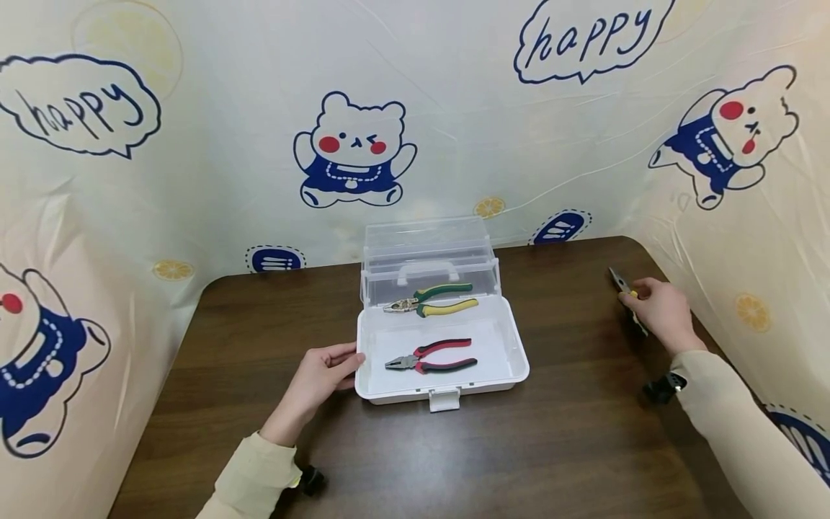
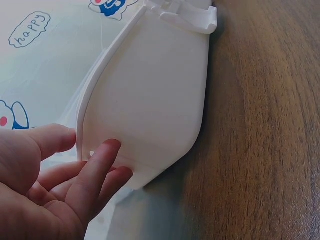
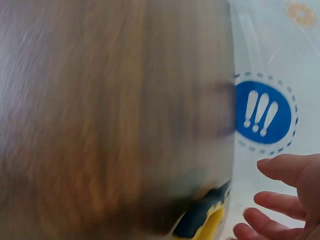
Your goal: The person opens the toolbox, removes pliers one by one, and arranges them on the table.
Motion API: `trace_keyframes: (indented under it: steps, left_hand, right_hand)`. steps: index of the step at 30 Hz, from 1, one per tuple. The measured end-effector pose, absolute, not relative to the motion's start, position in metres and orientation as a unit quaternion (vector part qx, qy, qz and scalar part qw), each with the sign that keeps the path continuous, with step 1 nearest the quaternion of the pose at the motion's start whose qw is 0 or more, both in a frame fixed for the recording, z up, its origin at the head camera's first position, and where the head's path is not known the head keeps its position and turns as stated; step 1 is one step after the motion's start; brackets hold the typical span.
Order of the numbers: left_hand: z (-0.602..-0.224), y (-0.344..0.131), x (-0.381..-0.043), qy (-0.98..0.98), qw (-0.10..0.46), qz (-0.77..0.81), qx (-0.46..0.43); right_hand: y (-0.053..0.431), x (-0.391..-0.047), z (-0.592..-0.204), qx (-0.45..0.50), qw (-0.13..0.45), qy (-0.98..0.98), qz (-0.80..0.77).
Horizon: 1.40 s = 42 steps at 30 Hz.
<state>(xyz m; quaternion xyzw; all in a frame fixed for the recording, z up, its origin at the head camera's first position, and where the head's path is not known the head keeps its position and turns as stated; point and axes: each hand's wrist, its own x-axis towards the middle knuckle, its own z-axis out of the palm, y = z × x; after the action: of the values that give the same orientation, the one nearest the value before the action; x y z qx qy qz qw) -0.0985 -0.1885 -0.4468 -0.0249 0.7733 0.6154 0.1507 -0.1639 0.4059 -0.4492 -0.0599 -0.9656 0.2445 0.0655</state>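
A white toolbox (image 1: pixel 512 353) with a clear lid (image 1: pixel 428 249) raised stands on the brown table. Inside lie pliers with green and yellow handles (image 1: pixel 446 291) and, nearer the front, pliers with red and black handles (image 1: pixel 447 366). My left hand (image 1: pixel 320 378) holds the box's left rim, thumb at the edge and fingers against the outer wall (image 2: pixel 145 90). Far to the right, my right hand (image 1: pixel 664 310) is over another pair of pliers (image 1: pixel 619 280). The right wrist view shows its fingers (image 3: pixel 280 170) loosely spread beside the dark and yellow handles (image 3: pixel 200 220).
A white latch (image 1: pixel 444 400) sticks out at the box's front. Patterned curtain (image 1: pixel 454 144) surrounds the table's back and sides. Table surface (image 1: pixel 570 324) lies between the box and the right-hand pliers. Dark wrist cameras (image 1: pixel 313 481) sit below both hands.
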Motion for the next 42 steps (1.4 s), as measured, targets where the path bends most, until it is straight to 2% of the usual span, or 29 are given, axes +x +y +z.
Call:
trace_keyframes:
  steps: [16,32,42]
  left_hand:
    - [-0.448,-0.189,-0.099,0.771,0.151,0.618,-0.029]
    - [-0.449,-0.189,-0.099,0.771,0.153,0.618,-0.031]
    - [-0.452,-0.188,-0.099,0.769,0.150,0.620,-0.037]
  right_hand:
    - [0.343,-0.161,-0.420,0.007,0.064,-0.963,0.261]
    - [0.270,-0.161,-0.385,0.052,0.015,-0.957,0.286]
    - [0.229,-0.163,-0.371,0.086,0.014,-0.949,0.303]
